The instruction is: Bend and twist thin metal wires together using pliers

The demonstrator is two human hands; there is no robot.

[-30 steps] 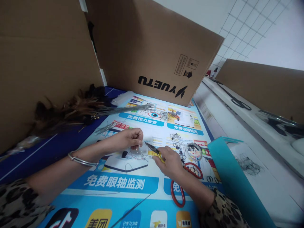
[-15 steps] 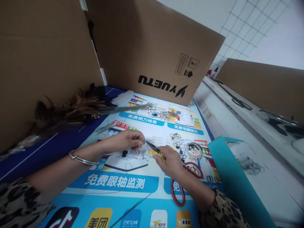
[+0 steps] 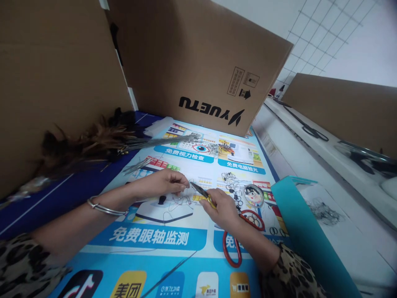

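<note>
My left hand (image 3: pixel 173 182) pinches thin wire (image 3: pixel 183 198), which hangs in loose loops below the fingertips. My right hand (image 3: pixel 221 207) is closed around a pair of pliers (image 3: pixel 203 193) with dark pointed jaws and yellow handles. The jaw tips are close to the left fingertips, where a small wire loop shows; whether they grip it, I cannot tell. Beneath my right forearm lie red-handled scissors (image 3: pixel 233 256), partly hidden. Tangled dark wire pieces and small rings (image 3: pixel 231 182) are scattered beyond my right hand, beside a round clear-rimmed object (image 3: pixel 253 196).
Brown feathers (image 3: pixel 83 145) and a bundle of straight wires (image 3: pixel 164 140) lie at the left. Tall cardboard panels (image 3: pixel 198 54) stand behind and left. At right is a teal box (image 3: pixel 304 219), with a wire tangle (image 3: pixel 325 212) on white beside it. Loose wire (image 3: pixel 170 272) lies in front.
The pliers' tips have shifted slightly beside the left fingertips, and a small wire loop now shows there. Both hands keep their holds. The whole view has shifted a little.
</note>
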